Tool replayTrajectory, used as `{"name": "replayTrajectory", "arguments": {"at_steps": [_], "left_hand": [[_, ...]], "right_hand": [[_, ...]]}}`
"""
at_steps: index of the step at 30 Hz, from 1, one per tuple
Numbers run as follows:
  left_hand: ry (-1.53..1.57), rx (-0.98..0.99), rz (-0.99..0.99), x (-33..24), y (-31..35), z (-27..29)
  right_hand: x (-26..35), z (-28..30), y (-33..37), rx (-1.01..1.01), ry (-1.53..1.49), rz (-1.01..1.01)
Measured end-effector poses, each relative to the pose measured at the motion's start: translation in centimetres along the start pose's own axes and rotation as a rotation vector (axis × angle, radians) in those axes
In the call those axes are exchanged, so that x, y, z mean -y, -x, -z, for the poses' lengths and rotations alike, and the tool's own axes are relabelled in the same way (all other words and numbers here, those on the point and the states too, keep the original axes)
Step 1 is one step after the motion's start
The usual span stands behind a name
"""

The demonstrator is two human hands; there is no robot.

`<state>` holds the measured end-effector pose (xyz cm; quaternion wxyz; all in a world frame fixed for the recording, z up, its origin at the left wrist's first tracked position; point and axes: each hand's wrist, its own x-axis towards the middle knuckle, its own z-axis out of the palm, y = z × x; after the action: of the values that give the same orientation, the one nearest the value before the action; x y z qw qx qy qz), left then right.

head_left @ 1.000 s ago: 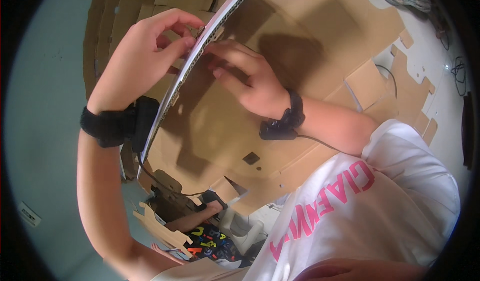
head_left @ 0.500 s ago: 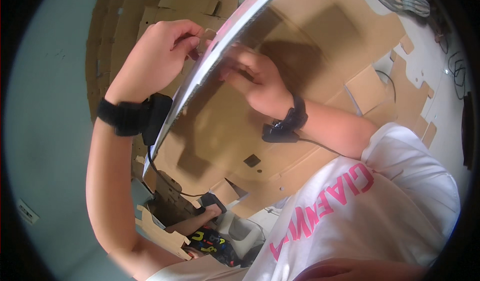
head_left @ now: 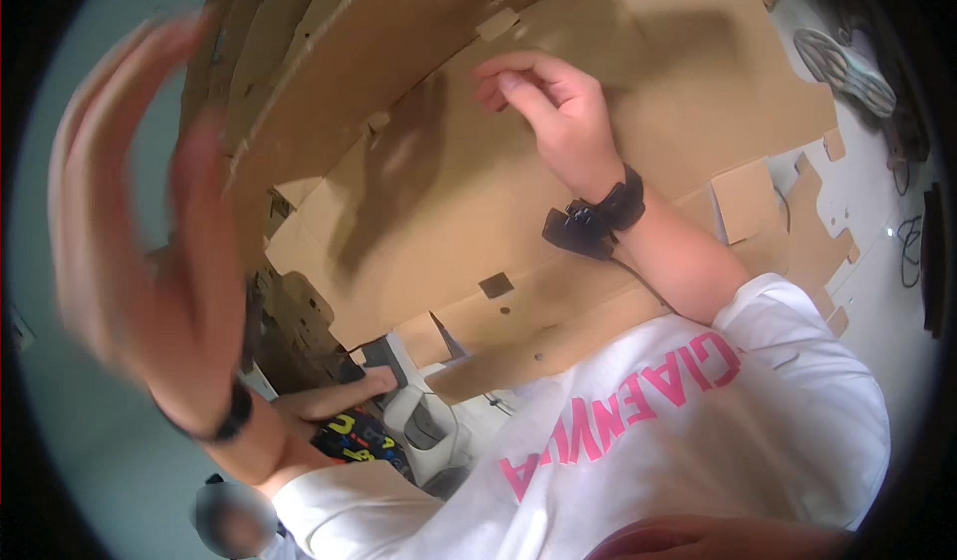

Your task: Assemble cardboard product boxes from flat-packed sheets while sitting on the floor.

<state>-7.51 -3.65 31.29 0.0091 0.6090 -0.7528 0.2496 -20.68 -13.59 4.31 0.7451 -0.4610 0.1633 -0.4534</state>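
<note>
Left hand (head_left: 110, 261) is hanging spread by the cardboard (head_left: 439, 231) left edge; right hand (head_left: 568, 117) is hovering half-curled, can't tell if pinching.

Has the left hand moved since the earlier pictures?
Yes: judged against the square hole in the cardboard, the left hand has shifted farther left and lower in view.

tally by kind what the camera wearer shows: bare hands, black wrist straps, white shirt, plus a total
Bare hands: 2 (left hand, right hand)
Black wrist straps: 2
White shirt: 1
Total: 5
</note>
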Motion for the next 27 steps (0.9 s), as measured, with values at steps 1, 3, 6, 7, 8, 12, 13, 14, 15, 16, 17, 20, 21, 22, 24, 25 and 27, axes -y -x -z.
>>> {"name": "replayTrajectory", "arguments": {"at_steps": [1,3,6,7,8,12,13,14,15,16,17,20,21,22,24,25,27], "left_hand": [[0.082,-0.044,-0.01,-1.1,2.4,2.4],[0.223,-0.034,0.246,-4.3,8.2,4.8],[0.344,0.335,0.663,-7.0,17.1,5.4],[0.497,0.269,0.917,-7.9,20.6,3.7],[0.619,0.185,1.203,-8.8,24.2,1.5],[0.439,-0.207,1.869,-10.6,37.3,-6.3],[0.631,-0.285,1.862,-10.7,39.8,-7.9],[0.789,-0.347,1.95,-10.6,41.7,-9.3],[0.985,-0.385,1.938,-9.9,43.3,-10.3],[1.124,-0.474,1.957,-9.3,44.3,-11.3],[1.011,-0.413,2.032,-8.8,44.9,-12.1],[0.927,-0.335,1.853,-8.1,45.0,-12.6],[1.092,-0.35,1.828,-8.0,44.8,-12.4],[1.279,-0.345,1.793,-8.0,44.6,-11.9],[1.37,-0.588,1.671,-8.3,44.0,-10.6],[1.436,-0.633,1.513,-8.8,43.6,-9.8],[1.395,-0.793,1.418,-10.0,42.4,-8.6]], "right_hand": [[0.0,-0.1,0.0,-0.011,-0.039,-0.003],[0.1,-0.2,0.1,-0.008,-0.048,0.0],[0.4,-0.4,0.3,-0.022,-0.035,0.015],[0.7,-0.7,0.5,-0.01,0.06,0.08],[1.0,-0.9,0.8,0.014,0.164,0.138],[3.3,-2.3,1.9,0.12,0.229,0.308],[4.0,-2.7,2.2,0.119,0.215,0.365],[4.7,-3.1,2.5,0.114,0.196,0.422],[5.2,-3.6,2.8,0.132,0.228,0.417],[5.7,-4.0,3.1,0.158,0.233,0.4],[6.5,-4.0,3.3,0.19,0.24,0.402],[9.9,-2.1,4.3,0.254,0.631,0.575],[11.6,-0.3,4.5,0.274,0.726,0.663],[13.3,1.6,5.0,0.193,0.847,0.681],[16.8,6.7,5.6,0.019,1.102,0.673],[18.7,9.9,5.3,-0.092,1.279,0.578],[21.2,15.9,4.5,-0.211,1.487,0.729]]}}
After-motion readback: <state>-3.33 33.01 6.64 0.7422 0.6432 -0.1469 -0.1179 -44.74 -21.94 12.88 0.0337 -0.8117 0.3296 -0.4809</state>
